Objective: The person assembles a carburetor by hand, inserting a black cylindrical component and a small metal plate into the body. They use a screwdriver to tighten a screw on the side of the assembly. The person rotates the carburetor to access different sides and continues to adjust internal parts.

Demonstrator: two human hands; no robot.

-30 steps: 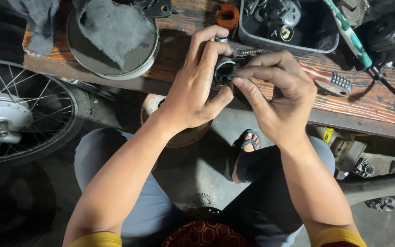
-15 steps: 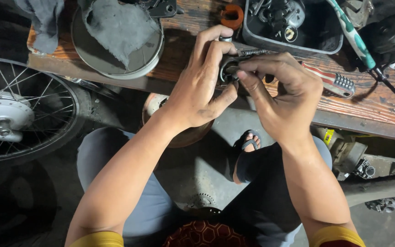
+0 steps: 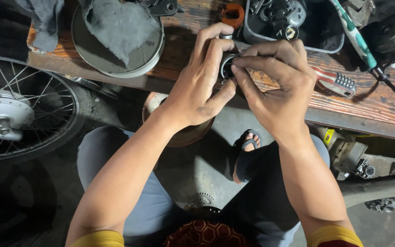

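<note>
I am looking down on a desk [image 3: 376, 107] stretching across the top of the view. My left hand [image 3: 200, 91] and right hand [image 3: 277, 89] are meeting over its near edge, closing together around a small round part [image 3: 227, 64]. A round tin [image 3: 115, 55] with a rag [image 3: 120, 25] lying in it is sitting on the desk to the left. A tray [image 3: 298, 27] of parts is sitting behind the hands, a brush [image 3: 337, 82] lying to their right. A spoked wheel [image 3: 19, 114] is standing on the floor at far left, below the desk.

Both arms bare below short mustard-yellow sleeves [image 3: 332, 234]. Grey-blue trousers [image 3: 129, 196]. Dark flip-flop sandal [image 3: 245, 155] on one foot. Shirt front [image 3: 204, 235] dark red, hexagon pattern. Grime on left hand [image 3: 202, 93], right hand [image 3: 277, 89].
</note>
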